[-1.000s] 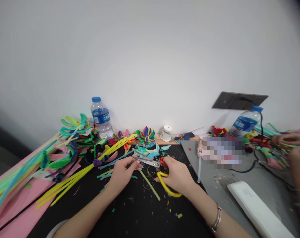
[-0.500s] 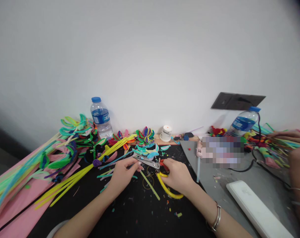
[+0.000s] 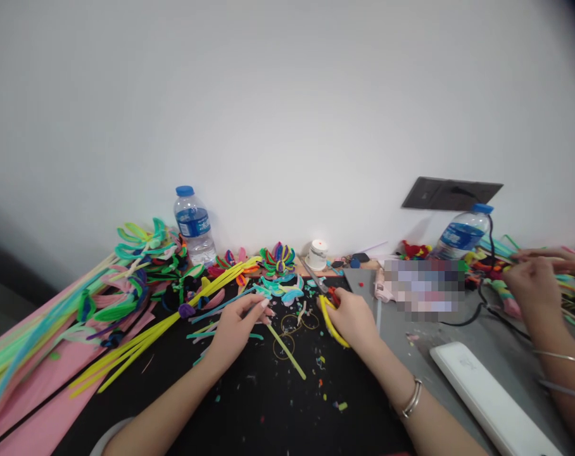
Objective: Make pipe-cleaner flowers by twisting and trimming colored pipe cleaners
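My left hand [image 3: 237, 323] is closed, its thumb and fingers pinched on a pale yellow-green pipe cleaner [image 3: 287, 351] that slants down to the right over the black table top. To its right, my right hand [image 3: 351, 316] grips a pair of scissors [image 3: 320, 286] with red and yellow on the handles. Their metal blades point up and left, apart from the pipe cleaner. Just beyond my left hand lie turquoise and light-blue pipe-cleaner petals [image 3: 287, 288]. Cut blue and green pieces [image 3: 204, 332] rest beside its wrist.
Finished pipe-cleaner flowers [image 3: 278, 258] and a water bottle [image 3: 194, 228] line the wall, with a white spool [image 3: 317, 254]. Yellow stems [image 3: 159, 332] lie left. On the grey surface at right are a white oblong device [image 3: 491, 396], a cable and another person's hands [image 3: 534, 285].
My right hand has drawn the scissors right, away from my left fingers, and the blades have turned more upward. A small pale scrap now lies between the hands. The other person's hands moved left.
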Demonstrator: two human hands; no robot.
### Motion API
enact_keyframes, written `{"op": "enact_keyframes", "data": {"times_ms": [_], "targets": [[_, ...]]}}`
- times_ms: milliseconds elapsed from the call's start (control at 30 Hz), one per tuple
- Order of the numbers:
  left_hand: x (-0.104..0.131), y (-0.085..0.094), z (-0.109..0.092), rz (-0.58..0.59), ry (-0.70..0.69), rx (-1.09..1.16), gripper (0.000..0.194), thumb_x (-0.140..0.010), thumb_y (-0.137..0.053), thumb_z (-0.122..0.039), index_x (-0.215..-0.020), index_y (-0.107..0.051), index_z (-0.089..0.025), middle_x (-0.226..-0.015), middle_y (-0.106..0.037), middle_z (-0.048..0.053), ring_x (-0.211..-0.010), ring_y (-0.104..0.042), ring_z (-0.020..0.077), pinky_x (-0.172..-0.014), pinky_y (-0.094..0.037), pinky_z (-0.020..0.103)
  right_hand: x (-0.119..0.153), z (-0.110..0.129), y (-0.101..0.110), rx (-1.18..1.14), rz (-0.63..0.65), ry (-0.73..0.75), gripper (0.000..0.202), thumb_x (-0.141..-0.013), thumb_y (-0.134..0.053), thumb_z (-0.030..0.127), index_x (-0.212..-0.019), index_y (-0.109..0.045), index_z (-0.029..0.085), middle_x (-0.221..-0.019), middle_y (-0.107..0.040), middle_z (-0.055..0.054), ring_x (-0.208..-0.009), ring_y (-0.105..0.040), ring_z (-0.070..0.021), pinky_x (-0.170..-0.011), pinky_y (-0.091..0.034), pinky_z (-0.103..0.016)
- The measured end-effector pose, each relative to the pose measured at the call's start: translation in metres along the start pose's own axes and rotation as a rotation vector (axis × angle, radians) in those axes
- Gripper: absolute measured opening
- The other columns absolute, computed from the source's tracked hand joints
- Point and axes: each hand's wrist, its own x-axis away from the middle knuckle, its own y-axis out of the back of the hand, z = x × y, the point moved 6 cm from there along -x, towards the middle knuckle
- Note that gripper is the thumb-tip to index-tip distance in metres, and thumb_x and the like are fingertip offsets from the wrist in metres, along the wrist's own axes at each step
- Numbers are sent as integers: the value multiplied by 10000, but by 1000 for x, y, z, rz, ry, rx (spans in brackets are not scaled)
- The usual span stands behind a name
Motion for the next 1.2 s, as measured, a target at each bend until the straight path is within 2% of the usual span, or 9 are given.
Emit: {"op": "enact_keyframes", "data": {"times_ms": [67,133,267,333,400,667,1200], "targets": [[1,-3,0,26,23,73,215,-794,-602,-365,-834,-616,-154,-738,-675,24,-616,-621,148,-682,-515,291,-3,-2,2,-69,9,6,291,-805,-498,455,-669,-499,198,-595,-556,-27,-557,-503,-168,-492,-243,-243],[2,-7,0,52,44,140,210,-808,-592,-363,-829,-604,-155,-737,-656,15,-610,-600,131,-668,-501,272,-1,5,2,-163,47,83,262,-777,-534,441,-694,-484,197,-619,-547,-13,-566,-480,-153,-503,-263,-232],[5,-11,1,71,70,270,198,-817,-596,-359,-809,-594,-160,-731,-621,-1,-627,-569,110,-670,-478,248,20,30,-8,-330,210,214,244,-724,-594,374,-822,-448,204,-747,-556,9,-619,-470,-134,-541,-298,-213],[5,-12,2,68,89,338,197,-806,-616,-359,-807,-596,-163,-724,-606,-7,-635,-556,103,-661,-472,234,31,41,-14,-349,294,252,265,-720,-599,374,-837,-429,208,-765,-548,12,-628,-468,-135,-554,-301,-218],[5,-12,2,65,99,399,198,-792,-638,-356,-796,-600,-162,-716,-590,-10,-652,-542,99,-649,-466,218,38,47,-17,-325,322,262,303,-700,-621,385,-842,-416,213,-770,-538,11,-624,-463,-139,-553,-289,-226],[5,-14,6,98,110,501,199,-780,-663,-345,-781,-603,-156,-713,-563,-8,-652,-508,89,-621,-449,198,37,48,-16,-264,276,265,319,-692,-643,411,-785,-409,215,-788,-529,8,-663,-487,-159,-561,-275,-239],[8,-20,7,160,140,541,181,-795,-652,-321,-754,-601,-153,-684,-547,-7,-616,-491,82,-599,-431,188,38,51,-16,-298,253,285,342,-664,-692,391,-655,-410,197,-654,-504,45,-558,-382,-104,-507,-207,-213]]}}
